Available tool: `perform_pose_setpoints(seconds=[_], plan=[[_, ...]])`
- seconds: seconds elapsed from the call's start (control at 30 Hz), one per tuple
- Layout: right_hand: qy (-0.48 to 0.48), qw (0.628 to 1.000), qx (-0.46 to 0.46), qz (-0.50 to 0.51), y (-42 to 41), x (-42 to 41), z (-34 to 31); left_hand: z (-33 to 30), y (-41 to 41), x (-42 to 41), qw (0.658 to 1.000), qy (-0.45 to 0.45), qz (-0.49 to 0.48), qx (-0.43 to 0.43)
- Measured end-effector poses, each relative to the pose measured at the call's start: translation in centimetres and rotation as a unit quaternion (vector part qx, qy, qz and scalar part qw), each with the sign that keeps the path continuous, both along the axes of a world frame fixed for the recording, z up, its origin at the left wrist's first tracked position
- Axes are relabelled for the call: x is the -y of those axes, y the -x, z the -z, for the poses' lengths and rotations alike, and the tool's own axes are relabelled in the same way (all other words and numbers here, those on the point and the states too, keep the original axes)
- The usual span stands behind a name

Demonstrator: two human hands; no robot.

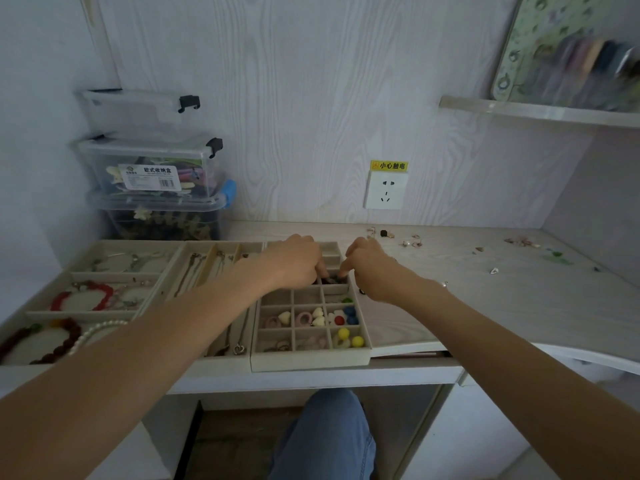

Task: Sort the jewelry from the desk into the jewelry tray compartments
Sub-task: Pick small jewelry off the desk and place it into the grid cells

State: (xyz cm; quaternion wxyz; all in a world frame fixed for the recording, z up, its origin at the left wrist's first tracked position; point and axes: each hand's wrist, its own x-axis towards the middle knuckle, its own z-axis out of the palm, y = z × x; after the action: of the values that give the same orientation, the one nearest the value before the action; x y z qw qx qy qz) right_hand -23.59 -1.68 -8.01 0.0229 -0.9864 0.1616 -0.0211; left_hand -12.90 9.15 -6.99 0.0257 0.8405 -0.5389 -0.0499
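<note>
A beige gridded jewelry tray (311, 360) sits at the desk's front edge, its near cells holding coloured ball and heart-shaped pieces. My left hand (296, 263) and my right hand (367, 266) both reach down into one upper cell of this tray, fingertips curled over small dark pieces (331, 280) there. Whether either hand pinches a piece is hidden by the fingers. Loose earrings (412, 241) and small bits lie scattered on the desk (485, 299) to the right.
To the left lie a necklace tray (207, 268) and a bracelet tray (86, 292) with red and pearl bracelets. Stacked clear storage boxes (156, 174) stand at the back left. A wall socket (385, 189) and a shelf (540, 110) are on the right.
</note>
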Motion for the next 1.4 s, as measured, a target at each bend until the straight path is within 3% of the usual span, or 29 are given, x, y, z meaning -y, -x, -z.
perform_pose_setpoints(seconds=[0.47,0.67,0.8,1.07,1.4], plan=[[-0.027,0.998,0.049,0.011,-0.1,1.0,0.8,0.0,0.6,-0.3,0.998,0.048,-0.032,-0.003],[-0.058,0.998,-0.005,0.021,0.9,0.6,0.3,0.0,0.9,-0.4,0.999,0.025,-0.033,-0.006],[-0.110,0.992,0.054,0.028,2.0,1.4,-0.4,-0.6,1.6,0.6,0.996,0.068,-0.046,-0.017],[-0.114,0.972,0.109,0.174,8.8,7.9,-0.9,-1.8,6.4,10.4,0.989,0.143,0.001,-0.046],[-0.099,0.901,0.062,0.417,19.4,20.9,-0.2,-0.3,14.5,26.8,0.972,0.081,0.160,-0.152]])
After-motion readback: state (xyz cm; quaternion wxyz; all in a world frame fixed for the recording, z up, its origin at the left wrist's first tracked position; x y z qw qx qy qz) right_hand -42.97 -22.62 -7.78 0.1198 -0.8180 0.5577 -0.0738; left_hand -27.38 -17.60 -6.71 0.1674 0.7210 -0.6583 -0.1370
